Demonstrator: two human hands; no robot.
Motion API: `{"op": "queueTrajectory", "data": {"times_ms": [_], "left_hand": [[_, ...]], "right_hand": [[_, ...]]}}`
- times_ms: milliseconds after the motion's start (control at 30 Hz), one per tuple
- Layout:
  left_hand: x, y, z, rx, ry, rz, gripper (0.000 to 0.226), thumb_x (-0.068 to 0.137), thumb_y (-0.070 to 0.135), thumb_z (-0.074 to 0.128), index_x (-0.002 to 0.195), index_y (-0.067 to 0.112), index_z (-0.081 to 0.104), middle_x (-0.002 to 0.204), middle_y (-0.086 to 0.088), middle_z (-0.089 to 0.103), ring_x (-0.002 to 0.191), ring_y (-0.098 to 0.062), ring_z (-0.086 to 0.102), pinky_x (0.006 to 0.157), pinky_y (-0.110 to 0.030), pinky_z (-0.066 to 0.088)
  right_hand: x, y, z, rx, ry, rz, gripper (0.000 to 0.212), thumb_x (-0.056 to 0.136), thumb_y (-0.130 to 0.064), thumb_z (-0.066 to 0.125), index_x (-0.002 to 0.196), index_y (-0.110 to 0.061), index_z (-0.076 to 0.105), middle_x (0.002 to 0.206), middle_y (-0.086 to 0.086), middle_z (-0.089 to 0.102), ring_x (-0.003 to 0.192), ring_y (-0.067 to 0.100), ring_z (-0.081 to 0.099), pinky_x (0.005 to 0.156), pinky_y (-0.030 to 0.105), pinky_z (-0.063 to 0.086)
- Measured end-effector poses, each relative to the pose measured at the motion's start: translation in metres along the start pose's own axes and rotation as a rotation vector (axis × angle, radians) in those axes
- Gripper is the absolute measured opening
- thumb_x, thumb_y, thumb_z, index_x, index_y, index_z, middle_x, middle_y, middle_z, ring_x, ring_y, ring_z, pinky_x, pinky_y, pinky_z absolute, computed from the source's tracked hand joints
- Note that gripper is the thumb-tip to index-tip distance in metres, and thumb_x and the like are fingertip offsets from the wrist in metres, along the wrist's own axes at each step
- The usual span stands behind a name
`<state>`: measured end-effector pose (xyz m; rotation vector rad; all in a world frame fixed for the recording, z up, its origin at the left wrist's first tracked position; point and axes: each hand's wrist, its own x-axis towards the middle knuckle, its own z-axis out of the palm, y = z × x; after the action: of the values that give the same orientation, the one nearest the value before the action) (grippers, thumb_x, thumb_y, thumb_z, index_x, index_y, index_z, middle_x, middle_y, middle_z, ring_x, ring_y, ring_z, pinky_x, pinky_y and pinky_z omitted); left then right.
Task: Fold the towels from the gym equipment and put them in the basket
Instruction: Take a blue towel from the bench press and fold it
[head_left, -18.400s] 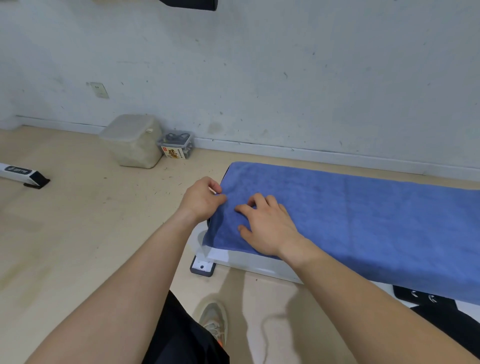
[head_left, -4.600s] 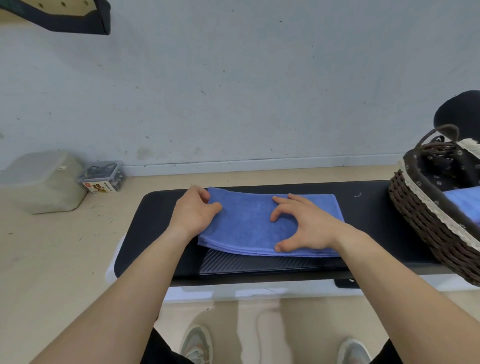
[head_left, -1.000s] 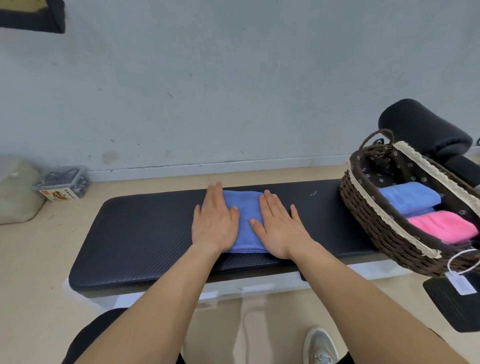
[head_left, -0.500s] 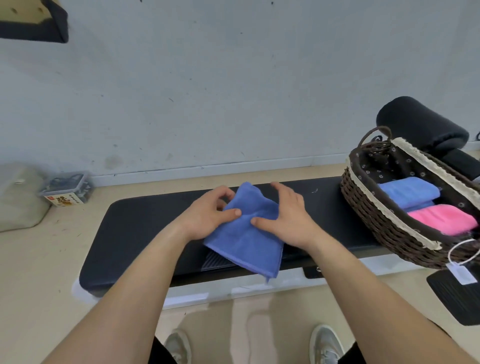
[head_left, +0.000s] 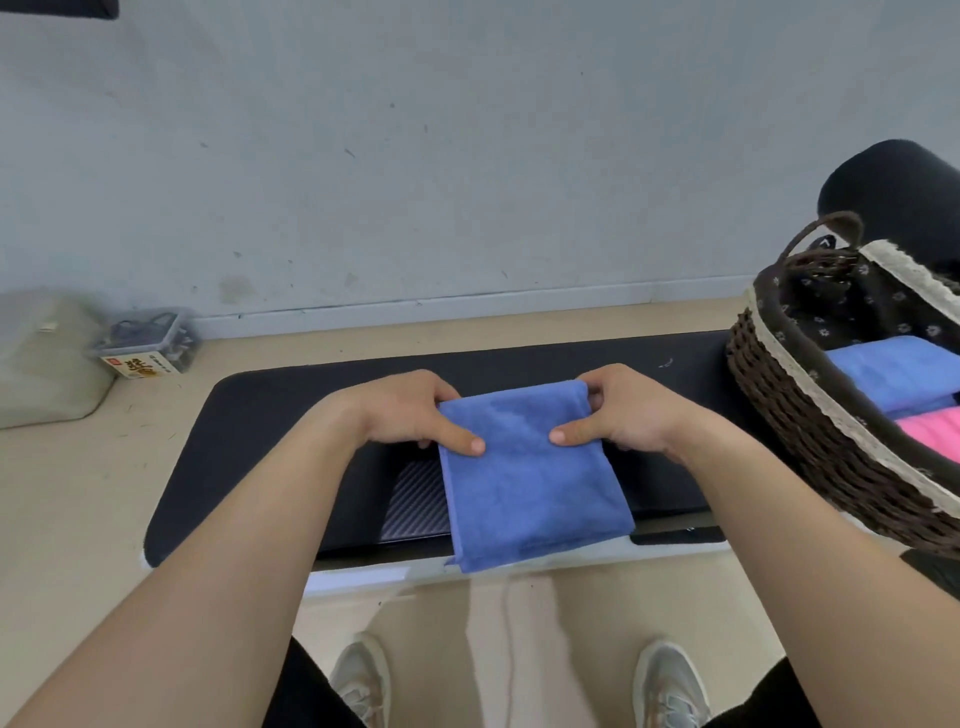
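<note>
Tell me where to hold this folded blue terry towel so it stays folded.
Probably its two side edges, coming in from left and right as the left hand and right hand do now, thumbs on top. The folded blue terry towel shows loose layers at its near corner, hanging past the black padded bench, so pinching through every layer should keep it together.

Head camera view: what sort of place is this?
Likely a small gym or workout room: a black padded bench, a wicker basket of folded towels on it, and a black roller pad behind the basket.
</note>
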<state>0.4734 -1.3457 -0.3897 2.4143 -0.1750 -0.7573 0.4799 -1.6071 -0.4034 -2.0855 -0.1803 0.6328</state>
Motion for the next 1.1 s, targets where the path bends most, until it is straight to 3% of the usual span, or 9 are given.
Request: {"op": "queueTrajectory", "data": {"times_ms": [133,333,467,600,767,900,1100], "left_hand": [[0.005,-0.001,0.0,-0.126,0.107,0.002,0.022,0.077,0.026,0.083,0.082,0.014,0.065,0.053,0.01,0.058,0.049,-0.011,0.048,0.065,-0.027,0.041],[0.01,0.004,0.008,-0.41,0.294,-0.015,0.015,0.081,0.011,0.079,0.092,0.012,0.069,0.075,-0.002,0.071,0.043,-0.01,0.05,0.043,-0.018,0.038],[0.012,0.006,0.013,-0.483,0.348,-0.029,0.013,0.084,0.01,0.074,0.097,0.011,0.072,0.086,-0.006,0.076,0.051,-0.01,0.063,0.044,-0.019,0.037],[0.008,0.009,0.018,-0.565,0.351,-0.04,0.014,0.091,0.008,0.067,0.105,0.006,0.07,0.095,-0.009,0.077,0.071,-0.016,0.075,0.044,-0.016,0.042],[0.001,0.012,0.017,-0.514,0.363,0.037,0.016,0.094,0.01,0.064,0.11,0.014,0.062,0.103,-0.006,0.074,0.079,-0.019,0.076,0.049,-0.019,0.044],[-0.005,0.01,0.013,-0.457,0.35,0.095,0.017,0.095,0.009,0.062,0.111,0.014,0.058,0.105,-0.007,0.072,0.082,-0.021,0.076,0.056,-0.021,0.053],[-0.015,0.0,0.013,-0.35,0.296,0.187,0.018,0.091,0.006,0.065,0.1,0.02,0.06,0.105,-0.005,0.068,0.09,-0.022,0.073,0.07,-0.029,0.059]], "right_hand": [[0.005,0.004,-0.01,0.088,0.042,0.058,0.025,0.077,-0.018,0.081,0.1,-0.015,0.074,0.071,-0.001,0.063,0.054,0.01,0.048,0.049,0.022,0.033],[0.006,0.007,-0.016,0.194,0.115,0.096,0.035,0.078,-0.004,0.079,0.111,-0.005,0.068,0.081,0.009,0.069,0.052,0.007,0.058,0.041,0.019,0.031],[0.003,0.007,-0.014,0.202,0.175,0.113,0.048,0.078,-0.004,0.081,0.122,-0.002,0.062,0.076,0.004,0.073,0.054,0.008,0.065,0.039,0.017,0.035],[-0.001,0.005,-0.01,0.195,0.195,0.114,0.047,0.082,-0.006,0.078,0.124,-0.004,0.058,0.087,0.006,0.077,0.073,0.014,0.076,0.041,0.017,0.037],[-0.009,0.003,-0.012,0.164,0.187,0.088,0.033,0.087,-0.008,0.073,0.116,-0.012,0.059,0.093,0.005,0.077,0.081,0.014,0.076,0.047,0.019,0.039],[-0.013,0.003,-0.015,0.164,0.151,0.022,0.024,0.089,-0.009,0.069,0.111,-0.016,0.06,0.101,0.003,0.076,0.087,0.014,0.075,0.058,0.022,0.051],[-0.019,0.008,-0.015,0.141,0.066,-0.102,0.025,0.088,-0.011,0.072,0.11,-0.011,0.06,0.105,0.003,0.074,0.095,0.015,0.072,0.074,0.026,0.058]]}}
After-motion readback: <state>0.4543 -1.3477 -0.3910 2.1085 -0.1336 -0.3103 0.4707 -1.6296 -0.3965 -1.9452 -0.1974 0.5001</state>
